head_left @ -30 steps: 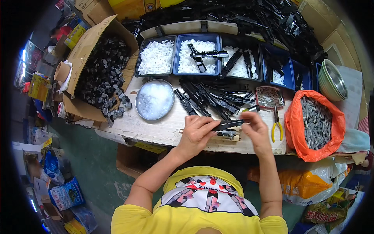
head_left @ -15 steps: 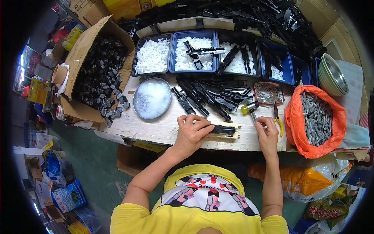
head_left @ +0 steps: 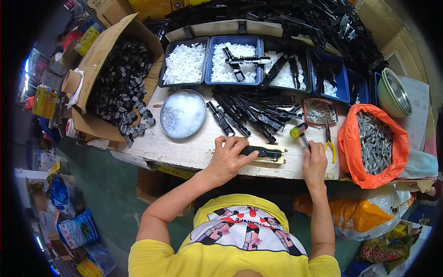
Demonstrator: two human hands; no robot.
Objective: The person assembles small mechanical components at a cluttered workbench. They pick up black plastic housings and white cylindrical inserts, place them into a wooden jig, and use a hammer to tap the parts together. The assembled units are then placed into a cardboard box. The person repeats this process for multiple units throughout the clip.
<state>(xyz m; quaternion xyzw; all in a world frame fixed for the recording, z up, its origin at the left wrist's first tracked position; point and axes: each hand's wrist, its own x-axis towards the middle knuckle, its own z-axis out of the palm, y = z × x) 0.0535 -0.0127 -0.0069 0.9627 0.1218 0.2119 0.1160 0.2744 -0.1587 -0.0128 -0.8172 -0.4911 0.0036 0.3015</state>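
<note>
Bare bench (head_left: pixel 194 150) lies at the left hand's (head_left: pixel 228 159) nine o'clock — room to pass. At twelve, black parts (head_left: pixel 251 111) crowd in; pliers (head_left: pixel 328 141) and orange bag (head_left: pixel 374 145) block three o'clock.

To my left — an open brown cardboard box (head_left: pixel 99 55) of black parts; to my right — an orange bag (head_left: pixel 369 173) of grey pieces. Colourful printed packets (head_left: pixel 74 228) lie on the floor, lower left.

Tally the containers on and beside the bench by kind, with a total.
Blue trays: 4
Round metal dish of clear bits: 1
Stack of metal bowls: 1
Orange bag of grey parts: 1
Cardboard box of dark parts: 1
Total: 8
</note>
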